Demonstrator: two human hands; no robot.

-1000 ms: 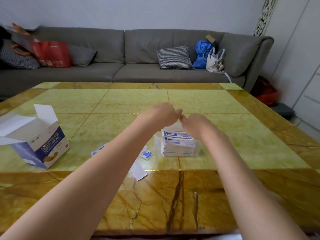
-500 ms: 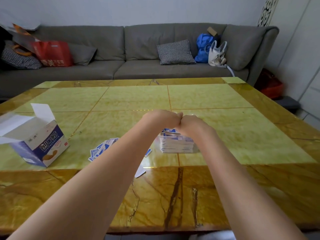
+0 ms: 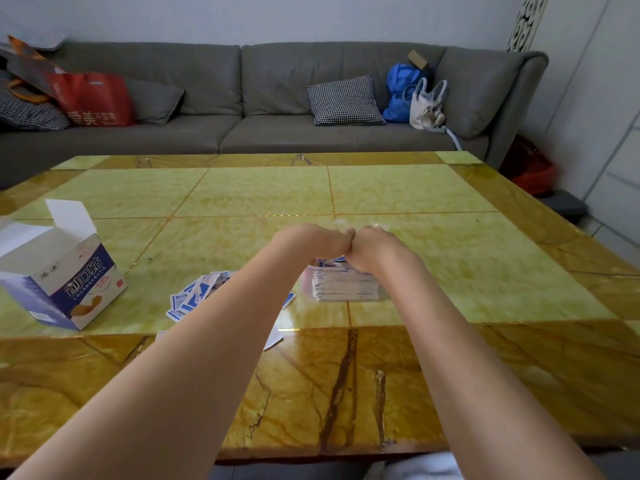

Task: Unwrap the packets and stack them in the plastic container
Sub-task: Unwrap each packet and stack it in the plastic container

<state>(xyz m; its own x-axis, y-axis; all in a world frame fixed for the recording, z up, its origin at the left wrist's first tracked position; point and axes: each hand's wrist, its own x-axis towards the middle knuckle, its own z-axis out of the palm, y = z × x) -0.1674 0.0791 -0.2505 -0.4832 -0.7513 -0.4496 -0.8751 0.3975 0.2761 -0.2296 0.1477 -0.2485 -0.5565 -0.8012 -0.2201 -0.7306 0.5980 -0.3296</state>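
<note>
My left hand (image 3: 311,240) and my right hand (image 3: 377,247) are held knuckle to knuckle just above the clear plastic container (image 3: 381,293). Both have their fingers curled away from me, thumbs meeting, pinching a small packet that the backs of the hands hide. Inside the container sits a tall stack of white-and-blue packets (image 3: 346,287). A loose heap of blue-and-white packets (image 3: 194,296) lies on the table to the left of my left forearm.
An opened blue-and-white carton (image 3: 62,275) stands at the table's left edge. A white paper scrap (image 3: 273,338) lies under my left forearm. The yellow marble table (image 3: 450,271) stretches far ahead. A grey sofa (image 3: 277,98) with bags and cushions runs behind it.
Both hands stay joined over the container, with their knuckles pressed closer together. The view has tilted slightly, and more of the loose packet heap shows on the left.
</note>
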